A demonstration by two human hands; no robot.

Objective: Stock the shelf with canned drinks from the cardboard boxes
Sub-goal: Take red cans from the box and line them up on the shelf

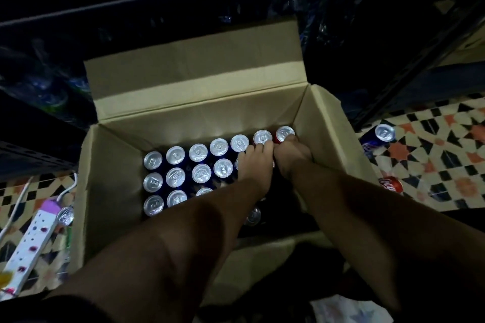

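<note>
Cardboard box (110,178) holds rows of cans (175,177), and my left hand (256,162) and right hand (292,158) each curl around a can at the back.

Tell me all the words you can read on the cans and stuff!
"Coca" in white script, cut off at the edge: on the red can lying on the tiled floor, right of the cardboard box.
Blue can on the floor: has a light logo, too blurred to read.
Cans in the box: only plain silver tops show, no words.
Power strip: no readable text.
</note>
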